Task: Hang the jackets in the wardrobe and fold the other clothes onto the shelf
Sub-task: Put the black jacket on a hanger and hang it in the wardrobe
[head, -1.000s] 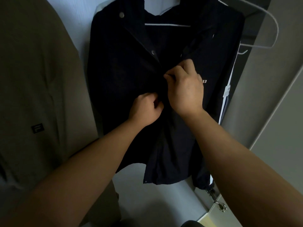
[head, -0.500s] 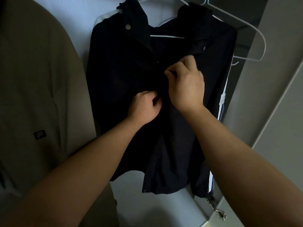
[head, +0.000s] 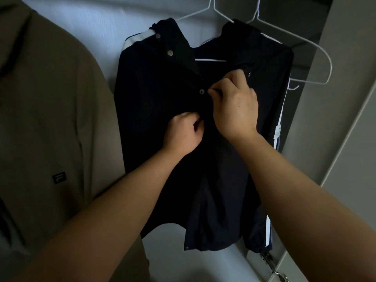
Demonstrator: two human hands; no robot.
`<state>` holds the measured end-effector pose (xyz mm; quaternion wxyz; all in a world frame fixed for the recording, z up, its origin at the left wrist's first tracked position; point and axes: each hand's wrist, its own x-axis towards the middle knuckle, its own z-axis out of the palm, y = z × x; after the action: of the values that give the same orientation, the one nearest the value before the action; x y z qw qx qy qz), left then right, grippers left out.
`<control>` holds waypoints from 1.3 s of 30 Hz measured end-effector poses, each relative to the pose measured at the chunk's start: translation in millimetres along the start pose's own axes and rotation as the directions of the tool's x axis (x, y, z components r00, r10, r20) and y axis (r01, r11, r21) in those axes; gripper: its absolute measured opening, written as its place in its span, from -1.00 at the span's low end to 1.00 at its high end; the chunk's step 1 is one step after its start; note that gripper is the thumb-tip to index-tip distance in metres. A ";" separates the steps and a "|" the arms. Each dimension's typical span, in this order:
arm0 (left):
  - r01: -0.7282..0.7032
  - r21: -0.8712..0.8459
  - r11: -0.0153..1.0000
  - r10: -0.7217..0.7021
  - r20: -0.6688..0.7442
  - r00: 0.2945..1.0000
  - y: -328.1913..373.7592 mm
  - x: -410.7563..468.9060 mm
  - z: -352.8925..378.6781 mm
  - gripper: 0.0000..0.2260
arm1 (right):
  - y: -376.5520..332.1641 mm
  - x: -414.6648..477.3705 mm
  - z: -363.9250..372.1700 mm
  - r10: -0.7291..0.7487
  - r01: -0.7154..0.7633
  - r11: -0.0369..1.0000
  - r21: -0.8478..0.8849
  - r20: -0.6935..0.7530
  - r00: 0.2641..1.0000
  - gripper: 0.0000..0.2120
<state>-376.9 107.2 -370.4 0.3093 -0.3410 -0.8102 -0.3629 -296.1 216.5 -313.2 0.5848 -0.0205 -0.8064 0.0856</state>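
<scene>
A dark navy jacket (head: 154, 110) with white shoulder and sleeve stripes hangs on a white wire hanger (head: 205, 11) inside the wardrobe. Metal snaps run down its front placket. My left hand (head: 183, 135) pinches the left front edge at mid-chest. Just above it, my right hand (head: 234, 104) pinches the right front edge beside a snap. The two front edges meet between my hands. Below my hands the jacket front hangs loose.
An olive-brown jacket (head: 50, 119) with a small dark logo hangs close on the left. An empty white wire hanger (head: 317, 49) hangs behind the navy jacket at the right. The wardrobe's grey side panel (head: 343, 98) and a door hinge (head: 270, 261) are at the right.
The view has tilted up, so the hanger hooks now show. Both hands have stayed on the jacket's front edges, keeping them together near a snap.
</scene>
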 end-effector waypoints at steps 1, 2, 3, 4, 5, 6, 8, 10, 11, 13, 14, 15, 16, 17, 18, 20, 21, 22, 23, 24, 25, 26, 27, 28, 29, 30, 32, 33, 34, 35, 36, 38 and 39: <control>0.005 0.007 1.000 -0.005 0.006 1.000 2.6 3.2 -2.3 -0.83 | -0.5 -1.3 0.6 0.013 -0.013 1.000 0.010 -0.011 1.000 -0.82; 0.001 0.011 1.000 -0.001 -0.001 1.000 6.1 8.0 -5.2 -0.82 | -0.8 -1.6 1.1 0.028 -0.028 0.999 0.020 -0.024 0.999 -0.82; -0.010 0.009 1.000 0.010 -0.021 1.000 9.6 13.4 -8.5 -0.81 | -1.3 -1.6 1.9 0.039 -0.038 0.999 0.025 -0.032 0.999 -0.82; -0.021 0.003 1.000 0.022 -0.046 0.999 12.5 19.2 -11.6 -0.79 | -1.8 -1.2 2.9 0.042 -0.042 0.999 0.026 -0.034 0.999 -0.82; -0.034 -0.004 0.999 0.034 -0.062 0.998 14.0 24.5 -14.0 -0.78 | -2.5 -0.8 3.7 0.042 -0.041 0.999 0.026 -0.032 0.999 -0.82; -0.048 -0.004 0.999 0.047 -0.064 0.997 14.5 28.1 -15.2 -0.77 | -3.1 -0.6 4.2 0.040 -0.039 0.999 0.028 -0.028 0.999 -0.82; -0.078 0.008 0.997 0.078 -0.060 0.995 14.0 28.6 -14.8 -0.80 | -2.9 1.9 3.3 0.029 -0.028 0.999 0.024 -0.022 0.999 -0.83; -0.097 0.006 0.995 0.097 -0.077 0.992 12.0 25.4 -12.3 -0.82 | -1.3 11.0 -0.5 0.003 -0.003 1.000 -0.003 -0.033 0.999 -0.83; -0.095 0.005 0.995 0.095 -0.086 0.992 11.4 24.0 -11.1 -0.83 | -0.7 17.8 -2.9 -0.013 0.013 1.000 -0.018 -0.048 0.999 -0.83; -0.093 0.011 0.996 0.093 -0.093 0.991 11.7 22.8 -10.0 -0.83 | 0.1 31.4 -7.9 -0.035 0.033 0.999 -0.028 -0.085 0.996 -0.82; -0.098 0.012 0.995 0.099 -0.095 0.991 12.1 23.5 -9.9 -0.82 | -0.1 35.7 -9.1 -0.035 0.033 0.999 -0.022 -0.099 0.994 -0.81; -0.098 0.010 0.995 0.098 -0.091 0.991 12.6 24.8 -10.6 -0.81 | -0.9 37.3 -9.2 -0.033 0.032 0.999 -0.014 -0.105 0.994 -0.81; -0.085 0.010 0.996 0.085 -0.076 0.993 13.8 26.8 -12.3 -0.79 | -1.9 36.7 -8.4 -0.030 0.030 1.000 -0.005 -0.107 0.994 -0.82; -0.068 0.010 0.998 0.068 -0.061 0.996 15.4 30.3 -14.7 -0.78 | -2.7 36.1 -7.8 -0.028 0.029 1.000 0.005 -0.111 0.993 -0.82; -0.056 0.011 0.998 0.056 -0.058 0.997 17.6 34.8 -17.5 -0.77 | -3.2 35.7 -7.0 -0.028 0.030 0.999 0.018 -0.115 0.993 -0.83; -0.056 0.014 0.998 0.057 -0.091 0.994 22.0 44.8 -23.2 -0.79 | -4.5 36.0 -5.5 -0.026 0.030 0.999 0.035 -0.119 0.993 -0.84; -0.059 0.014 0.998 0.060 -0.104 0.993 23.2 49.8 -25.0 -0.81 | -5.2 36.1 -4.2 -0.024 0.028 0.999 0.032 -0.117 0.993 -0.84; -0.059 0.021 0.998 0.060 -0.101 0.993 23.2 53.6 -25.6 -0.83 | -5.5 35.8 -3.2 -0.026 0.029 0.999 0.024 -0.112 0.993 -0.84; -0.059 0.027 0.998 0.062 -0.091 0.994 22.0 55.1 -25.1 -0.84 | -5.3 35.2 -2.2 -0.038 0.039 0.999 0.009 -0.105 0.994 -0.84; -0.060 0.028 0.998 0.063 -0.083 0.995 19.9 54.7 -23.6 -0.82 | -4.6 35.6 -1.7 -0.057 0.056 0.998 -0.016 -0.097 0.994 -0.83; -0.060 0.021 0.998 0.062 -0.082 0.995 17.4 52.7 -21.3 -0.79 | -3.9 37.5 -2.3 -0.079 0.075 0.996 -0.043 -0.093 0.993 -0.83; -0.057 0.011 0.998 0.057 -0.085 0.995 14.9 50.5 -18.7 -0.76 | -3.4 42.1 -4.0 -0.095 0.089 0.994 -0.063 -0.097 0.991 -0.83; -0.049 0.001 0.999 0.048 -0.090 0.995 12.6 48.1 -16.0 -0.74 | -3.3 48.8 -6.8 -0.095 0.088 0.994 -0.065 -0.111 0.989 -0.83; -0.037 -0.010 0.999 0.035 -0.096 0.995 11.2 45.9 -14.0 -0.71 | -3.6 56.4 -9.7 -0.086 0.080 0.995 -0.053 -0.129 0.988 -0.84; -0.023 -0.024 0.999 0.020 -0.105 0.994 10.9 44.3 -12.7 -0.69 | -4.2 63.3 -12.2 -0.080 0.075 0.996 -0.038 -0.141 0.987 -0.84; -0.007 -0.030 1.000 0.003 -0.116 0.993 11.9 44.3 -12.9 -0.68 | -5.3 67.9 -13.7 -0.080 0.077 0.997 -0.028 -0.143 0.986 -0.84; 0.041 -0.007 0.999 -0.042 -0.121 0.992 16.2 48.8 -16.7 -0.66 | -7.5 69.4 -14.0 -0.085 0.083 0.996 -0.020 -0.136 0.987 -0.85; 0.064 0.005 0.998 -0.063 -0.120 0.991 19.0 51.9 -20.3 -0.66 | -7.9 68.4 -14.2 -0.082 0.080 0.997 -0.015 -0.137 0.987 -0.85; 0.074 0.010 0.997 -0.072 -0.131 0.989 22.1 55.7 -24.3 -0.65 | -8.0 67.7 -14.2 -0.077 0.076 0.997 -0.013 -0.143 0.987 -0.85; 0.070 0.009 0.997 -0.068 -0.156 0.985 24.9 59.3 -28.6 -0.64 | -8.2 67.1 -13.9 -0.074 0.073 0.997 -0.012 -0.147 0.986 -0.85; 0.058 0.009 0.998 -0.056 -0.184 0.981 27.4 62.8 -32.8 -0.64 | -8.3 66.6 -13.4 -0.073 0.072 0.997 -0.013 -0.146 0.987 -0.85; 0.023 0.024 0.999 -0.017 -0.201 0.979 30.0 68.4 -38.6 -0.66 | -8.9 65.4 -12.3 -0.084 0.083 0.996 -0.018 -0.137 0.987 -0.85; 0.001 0.048 0.999 0.008 -0.186 0.982 30.2 69.6 -39.8 -0.68 | -9.3 65.3 -12.0 -0.097 0.095 0.995 -0.024 -0.127 0.987 -0.84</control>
<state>-383.4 113.5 -285.3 0.3925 -0.2994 -0.7856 -0.3730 -304.6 217.4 -246.7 0.6384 0.0077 -0.7681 0.0489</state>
